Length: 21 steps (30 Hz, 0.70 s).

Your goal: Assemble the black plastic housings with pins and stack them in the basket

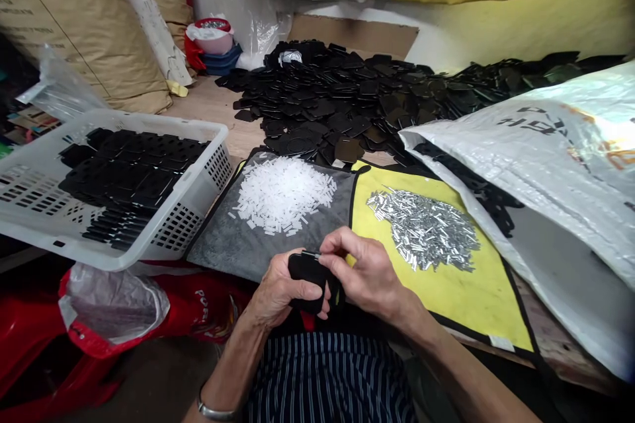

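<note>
My left hand (284,292) is shut on a flat black plastic piece (306,276), holding it upright in front of my body. My right hand (366,271) pinches a small silver metal tube (311,255) between thumb and finger, right at the top edge of the black piece. Part of the black piece is hidden by my fingers. To the far side lie a heap of silver metal tubes (423,230) on a yellow mat (489,297) and a heap of white plastic bits (282,195) on a grey towel (221,254).
A white plastic basket (196,195) holds stacked black pieces at left. A large spread of black pieces (342,89) covers the table behind. A white woven sack (540,165) lies at right. A red bag (114,307) sits low at left, and brown paper sacks (94,33) lean against the back left.
</note>
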### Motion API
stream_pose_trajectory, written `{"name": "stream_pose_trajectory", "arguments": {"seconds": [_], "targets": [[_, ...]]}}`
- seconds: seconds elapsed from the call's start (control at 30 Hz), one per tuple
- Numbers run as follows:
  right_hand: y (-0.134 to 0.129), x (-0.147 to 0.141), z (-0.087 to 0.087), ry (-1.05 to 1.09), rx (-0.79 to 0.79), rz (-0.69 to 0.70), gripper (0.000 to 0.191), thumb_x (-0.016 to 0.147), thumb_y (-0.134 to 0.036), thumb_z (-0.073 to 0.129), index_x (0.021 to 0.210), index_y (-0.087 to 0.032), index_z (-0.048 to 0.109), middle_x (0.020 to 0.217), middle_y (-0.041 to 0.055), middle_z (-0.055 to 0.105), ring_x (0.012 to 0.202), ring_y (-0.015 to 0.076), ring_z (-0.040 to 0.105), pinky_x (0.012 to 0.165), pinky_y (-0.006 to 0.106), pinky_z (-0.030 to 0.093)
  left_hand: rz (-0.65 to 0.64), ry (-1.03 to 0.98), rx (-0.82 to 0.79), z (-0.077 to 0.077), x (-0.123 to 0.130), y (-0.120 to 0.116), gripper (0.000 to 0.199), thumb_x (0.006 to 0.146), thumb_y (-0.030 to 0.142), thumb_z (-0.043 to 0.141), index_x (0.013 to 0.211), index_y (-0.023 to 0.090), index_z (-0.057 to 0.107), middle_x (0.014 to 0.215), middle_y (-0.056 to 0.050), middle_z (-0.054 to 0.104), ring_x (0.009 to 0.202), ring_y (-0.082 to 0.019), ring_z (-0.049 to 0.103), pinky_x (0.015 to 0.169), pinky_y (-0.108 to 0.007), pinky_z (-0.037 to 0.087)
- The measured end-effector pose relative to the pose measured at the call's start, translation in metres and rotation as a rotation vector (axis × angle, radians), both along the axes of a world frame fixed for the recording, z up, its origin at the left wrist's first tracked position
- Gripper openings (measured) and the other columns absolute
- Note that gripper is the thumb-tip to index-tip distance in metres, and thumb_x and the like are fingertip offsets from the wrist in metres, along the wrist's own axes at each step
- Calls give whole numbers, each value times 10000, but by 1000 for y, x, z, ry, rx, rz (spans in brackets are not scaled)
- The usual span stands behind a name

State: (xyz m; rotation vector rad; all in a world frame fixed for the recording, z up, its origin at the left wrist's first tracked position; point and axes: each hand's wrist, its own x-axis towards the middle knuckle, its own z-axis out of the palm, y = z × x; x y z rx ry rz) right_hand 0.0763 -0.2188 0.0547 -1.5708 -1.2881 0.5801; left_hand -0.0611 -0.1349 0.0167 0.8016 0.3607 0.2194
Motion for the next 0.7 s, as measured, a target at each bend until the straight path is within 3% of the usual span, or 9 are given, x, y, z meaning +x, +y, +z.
{"name": "stream_pose_trajectory", "arguments": {"seconds": [0.1, 0.23, 0.33, 0.5, 0.7], "targets": [[-7, -1, -5, -193, 109, 54, 118, 794, -101, 451, 717, -170, 508, 663, 7, 523, 612, 105, 488, 591, 227, 396, -34, 30, 60, 3, 0, -2, 230, 645, 96, 679, 826, 122, 541, 642, -63, 647, 511, -182, 606, 483, -287, 509], [-8, 4, -5, 89, -98, 24, 86, 755, -108, 529, 748, -173, 473, 647, -22, 514, 557, 84, 483, 514, 182, 390, -86, 43, 28, 3, 3, -9, 241, 646, 104, 667, 843, 133, 531, 645, -63, 642, 510, -201, 609, 473, -307, 504], [-12, 5, -2, 37, -51, 27, 87, 757, -82, 516, 761, -167, 501, 680, -21, 539, 603, 82, 505, 567, 176, 403, -79, 28, -17, 4, 2, -16, 267, 649, 102, 645, 888, 134, 529, 629, -62, 640, 495, -204, 605, 452, -304, 500], [-29, 6, 3, 92, -60, 163, 116, 832, -112, 480, 810, -145, 589, 683, -6, 583, 584, 74, 538, 561, 156, 426, -149, 28, -104, 6, -6, -25, 239, 680, 131, 623, 907, 115, 548, 599, -87, 652, 443, -190, 585, 408, -293, 499], [-49, 1, -4, -187, 150, 144, 143, 835, -135, 470, 787, -126, 605, 717, 34, 622, 650, 104, 566, 616, 182, 450, -312, -4, -270, -3, -6, -50, 262, 623, 131, 629, 871, 93, 554, 545, -104, 654, 371, -195, 578, 331, -251, 463]]}}
